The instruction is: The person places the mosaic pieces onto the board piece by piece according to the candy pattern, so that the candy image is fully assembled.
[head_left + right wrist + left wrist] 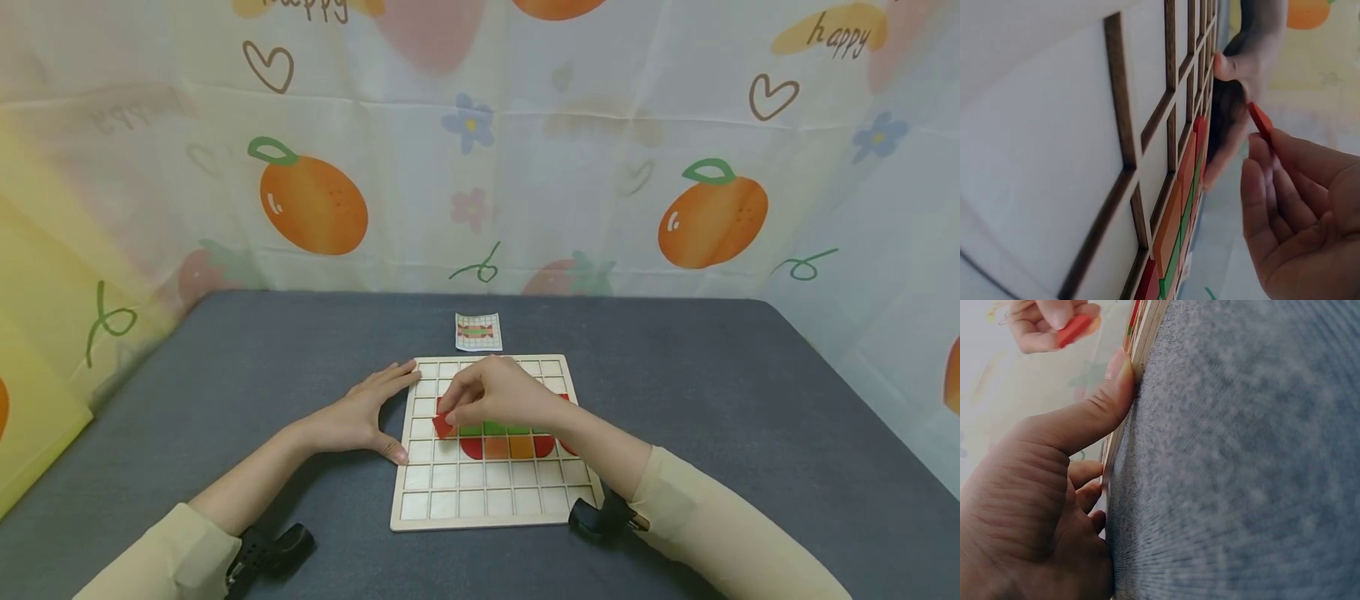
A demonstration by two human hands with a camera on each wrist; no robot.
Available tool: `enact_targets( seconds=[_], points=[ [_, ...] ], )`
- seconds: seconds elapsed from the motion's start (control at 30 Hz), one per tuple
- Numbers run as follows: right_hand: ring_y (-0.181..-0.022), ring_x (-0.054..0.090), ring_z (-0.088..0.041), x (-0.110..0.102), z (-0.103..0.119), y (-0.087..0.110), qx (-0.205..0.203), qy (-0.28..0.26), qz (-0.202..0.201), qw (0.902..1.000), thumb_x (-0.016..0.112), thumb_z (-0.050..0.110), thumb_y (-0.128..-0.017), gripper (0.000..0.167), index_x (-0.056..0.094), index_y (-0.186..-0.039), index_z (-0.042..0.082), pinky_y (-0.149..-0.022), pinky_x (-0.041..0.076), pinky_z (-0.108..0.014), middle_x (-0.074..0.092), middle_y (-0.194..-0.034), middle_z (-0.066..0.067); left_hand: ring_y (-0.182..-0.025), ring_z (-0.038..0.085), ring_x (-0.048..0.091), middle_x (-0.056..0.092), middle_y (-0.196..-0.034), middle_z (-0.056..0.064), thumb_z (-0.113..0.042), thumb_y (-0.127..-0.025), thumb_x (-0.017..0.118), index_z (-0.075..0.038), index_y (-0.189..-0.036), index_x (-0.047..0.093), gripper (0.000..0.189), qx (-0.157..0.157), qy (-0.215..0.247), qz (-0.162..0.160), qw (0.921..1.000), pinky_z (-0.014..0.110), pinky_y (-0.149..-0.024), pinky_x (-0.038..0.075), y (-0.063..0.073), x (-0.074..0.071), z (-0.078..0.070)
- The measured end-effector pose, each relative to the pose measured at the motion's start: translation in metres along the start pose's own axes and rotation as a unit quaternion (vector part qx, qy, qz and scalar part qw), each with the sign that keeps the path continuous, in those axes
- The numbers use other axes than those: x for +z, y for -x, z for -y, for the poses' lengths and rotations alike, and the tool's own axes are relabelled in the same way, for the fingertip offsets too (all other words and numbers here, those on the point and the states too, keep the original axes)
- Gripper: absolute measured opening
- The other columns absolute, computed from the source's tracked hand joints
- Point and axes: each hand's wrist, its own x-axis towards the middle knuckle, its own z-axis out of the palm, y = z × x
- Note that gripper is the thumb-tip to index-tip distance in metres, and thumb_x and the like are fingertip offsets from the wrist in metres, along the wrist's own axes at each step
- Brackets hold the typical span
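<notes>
A wooden grid board (480, 525) with pale square cells lies on the table, partly filled with red tiles (471, 448), orange tiles (521, 448) and green tiles (495, 429). Between thumb and fingertips, my right hand (504, 390) pinches a small red tile (442, 427) over the left part of the pattern. In the right wrist view this red tile (1261, 120) is tilted and stands off the grid. My left hand (351, 421) rests at the board's left side, thumb and fingers spread along the edge. The right hand and forearm hide some cells.
Behind the board a small printed card (478, 332) shows a coloured pattern on a grid. The dark grey table (675, 358) reaches back to a patterned curtain (562, 183). Black wrist devices sit on both forearms.
</notes>
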Motion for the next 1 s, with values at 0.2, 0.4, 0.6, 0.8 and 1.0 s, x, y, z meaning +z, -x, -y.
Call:
enact_targets(
  seconds=[0.2,0.4,0.6,0.8,1.0],
  points=[
    [-0.064,0.065,-0.006,0.007,-0.003,-0.003,-0.001,0.032,0.017,0.9993,0.074,0.009,-0.086,0.009,0.078,-0.092,0.014,-0.060,0.050,-0.020,0.076,-0.077,-0.002,-0.153,0.048,0.007,0.015,-0.167,0.015,-0.043,-0.066,0.090,-0.007,-0.156,0.028,0.115,0.015,-0.003,-0.007,0.9999,0.077,-0.112,0.007,0.003,0.000,-0.001],
    [-0.060,0.063,-0.007,0.011,-0.005,-0.005,0.009,0.043,0.027,0.9987,0.076,0.011,-0.086,0.005,0.078,-0.089,0.014,-0.056,0.049,-0.020,0.075,-0.073,-0.002,-0.153,0.047,0.007,0.016,-0.167,0.015,-0.042,-0.066,0.090,-0.007,-0.156,0.028,0.114,0.018,-0.002,-0.009,0.9998,0.077,-0.112,0.007,0.004,0.000,-0.002],
    [-0.059,0.060,-0.005,0.013,-0.005,-0.005,0.009,0.077,0.032,0.9965,0.079,0.016,-0.083,0.003,0.077,-0.081,0.016,-0.055,0.046,-0.020,0.074,-0.071,0.003,-0.153,0.047,0.007,0.016,-0.167,0.015,-0.044,-0.066,0.089,-0.006,-0.156,0.028,0.115,0.020,-0.001,-0.009,0.9998,0.077,-0.112,0.008,0.002,0.001,0.000],
    [-0.066,0.063,-0.002,0.014,-0.005,-0.005,0.005,0.090,0.035,0.9954,0.078,0.015,-0.084,0.002,0.077,-0.086,0.016,-0.062,0.049,-0.019,0.076,-0.078,0.004,-0.154,0.046,0.007,0.016,-0.167,0.015,-0.046,-0.066,0.089,-0.006,-0.155,0.029,0.115,0.020,-0.001,-0.011,0.9997,0.076,-0.112,0.008,0.001,0.001,0.002],
    [-0.072,0.067,-0.001,0.014,-0.003,-0.004,0.002,0.096,0.048,0.9942,0.082,0.010,-0.079,0.012,0.078,-0.090,0.014,-0.068,0.053,-0.019,0.077,-0.083,0.003,-0.153,0.047,0.007,0.016,-0.167,0.016,-0.046,-0.066,0.089,-0.006,-0.156,0.028,0.116,0.024,-0.005,-0.011,0.9996,0.077,-0.111,0.009,0.001,0.001,0.003]
  ],
)
